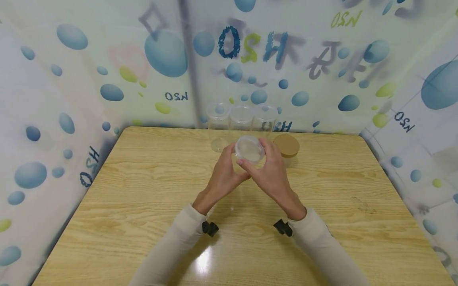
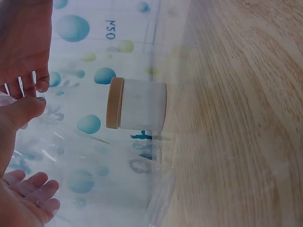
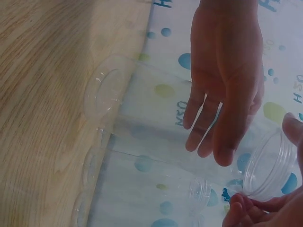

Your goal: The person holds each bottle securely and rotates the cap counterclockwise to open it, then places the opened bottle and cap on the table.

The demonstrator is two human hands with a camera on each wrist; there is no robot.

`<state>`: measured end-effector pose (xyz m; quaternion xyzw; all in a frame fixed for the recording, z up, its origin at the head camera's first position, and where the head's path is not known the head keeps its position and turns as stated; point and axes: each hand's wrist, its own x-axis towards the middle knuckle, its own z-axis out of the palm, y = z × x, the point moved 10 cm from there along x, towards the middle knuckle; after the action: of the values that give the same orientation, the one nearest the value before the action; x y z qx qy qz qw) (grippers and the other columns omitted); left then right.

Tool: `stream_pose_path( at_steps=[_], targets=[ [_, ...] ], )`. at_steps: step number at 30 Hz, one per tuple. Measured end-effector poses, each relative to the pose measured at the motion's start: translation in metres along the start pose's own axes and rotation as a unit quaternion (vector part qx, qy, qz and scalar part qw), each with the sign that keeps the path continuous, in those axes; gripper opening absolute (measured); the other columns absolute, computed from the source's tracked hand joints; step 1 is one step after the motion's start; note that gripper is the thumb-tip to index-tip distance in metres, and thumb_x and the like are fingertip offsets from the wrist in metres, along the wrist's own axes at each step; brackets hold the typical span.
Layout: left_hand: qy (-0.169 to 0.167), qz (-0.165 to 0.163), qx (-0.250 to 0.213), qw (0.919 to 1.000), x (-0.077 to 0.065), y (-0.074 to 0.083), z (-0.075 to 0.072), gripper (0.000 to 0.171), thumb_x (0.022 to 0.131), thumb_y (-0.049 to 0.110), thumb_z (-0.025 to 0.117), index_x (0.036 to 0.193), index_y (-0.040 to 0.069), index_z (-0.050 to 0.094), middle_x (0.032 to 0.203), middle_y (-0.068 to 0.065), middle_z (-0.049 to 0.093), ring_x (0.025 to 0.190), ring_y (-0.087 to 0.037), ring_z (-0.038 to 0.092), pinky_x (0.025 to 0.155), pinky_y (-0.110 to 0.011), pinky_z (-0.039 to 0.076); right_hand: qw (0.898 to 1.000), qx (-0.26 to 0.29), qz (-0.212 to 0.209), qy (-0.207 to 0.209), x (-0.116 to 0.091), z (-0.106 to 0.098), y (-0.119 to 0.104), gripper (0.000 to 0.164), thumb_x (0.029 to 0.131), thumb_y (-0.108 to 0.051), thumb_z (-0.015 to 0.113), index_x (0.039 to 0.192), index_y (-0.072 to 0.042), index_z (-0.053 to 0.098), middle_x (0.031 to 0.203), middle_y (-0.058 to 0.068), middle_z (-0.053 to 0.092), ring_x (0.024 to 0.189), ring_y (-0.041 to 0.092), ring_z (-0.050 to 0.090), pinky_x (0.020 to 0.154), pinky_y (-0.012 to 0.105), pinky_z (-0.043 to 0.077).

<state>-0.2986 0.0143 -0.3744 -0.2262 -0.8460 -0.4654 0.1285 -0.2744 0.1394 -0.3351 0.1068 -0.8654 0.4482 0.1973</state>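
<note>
Left hand (image 1: 226, 172) and right hand (image 1: 271, 171) hold the jar (image 1: 249, 150) between them near its top, fingers partly curled, right thumb at the rim. Position: over the table (image 1: 150, 174), before three clear jars (image 1: 241, 115).

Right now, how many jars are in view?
5: left jar, middle jar, right jar at back; held jar between left hand and right hand; tan-lidded jar at right.

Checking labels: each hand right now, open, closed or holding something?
Left hand: holding the clear container.
Right hand: holding the same container, at its top.
</note>
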Motion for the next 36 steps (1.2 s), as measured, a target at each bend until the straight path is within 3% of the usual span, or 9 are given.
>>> stream_pose_path(
  at_steps=[7, 14, 19, 36],
  targets=[
    [-0.022, 0.003, -0.014, 0.9997, -0.0009, -0.0002, 0.0005, 0.087, 0.075, 0.016, 0.087, 0.145, 0.001, 0.037, 0.138, -0.015, 0.051, 0.129, -0.030, 0.050, 0.106, -0.048, 0.044, 0.999, 0.031, -0.001, -0.015, 0.0003, 0.0010, 0.0020, 0.076, 0.080, -0.032, 0.083, 0.141, -0.003, 0.048, 0.127, 0.015, 0.054, 0.107, 0.028, 0.051, 0.079, 0.045, 0.048],
    [-0.036, 0.017, -0.030, 0.9987, 0.0004, 0.0010, 0.0010, 0.087, 0.076, 0.018, 0.086, 0.145, -0.002, 0.036, 0.139, -0.021, 0.050, 0.130, -0.031, 0.049, 0.106, -0.050, 0.043, 0.997, 0.054, -0.001, -0.047, 0.0020, 0.0019, 0.0040, 0.076, 0.081, -0.026, 0.082, 0.143, -0.004, 0.046, 0.130, 0.017, 0.052, 0.108, 0.027, 0.051, 0.085, 0.042, 0.046],
    [-0.052, 0.011, -0.037, 0.9979, 0.0008, -0.0003, 0.0018, 0.088, 0.077, 0.020, 0.086, 0.146, 0.001, 0.035, 0.143, -0.019, 0.048, 0.133, -0.029, 0.047, 0.108, -0.050, 0.041, 0.995, 0.072, 0.001, -0.071, 0.0034, 0.0026, 0.0063, 0.076, 0.082, -0.024, 0.082, 0.146, -0.005, 0.044, 0.135, 0.013, 0.050, 0.114, 0.028, 0.051, 0.091, 0.049, 0.046],
    [-0.077, 0.018, -0.054, 0.9954, -0.0010, 0.0005, 0.0026, 0.091, 0.077, 0.021, 0.087, 0.149, 0.006, 0.033, 0.145, -0.011, 0.048, 0.133, -0.025, 0.047, 0.108, -0.049, 0.041, 0.983, 0.104, -0.015, -0.152, 0.0042, 0.0054, 0.0057, 0.077, 0.085, -0.016, 0.078, 0.151, -0.009, 0.037, 0.143, 0.011, 0.043, 0.124, 0.027, 0.045, 0.098, 0.050, 0.043]
  ],
)
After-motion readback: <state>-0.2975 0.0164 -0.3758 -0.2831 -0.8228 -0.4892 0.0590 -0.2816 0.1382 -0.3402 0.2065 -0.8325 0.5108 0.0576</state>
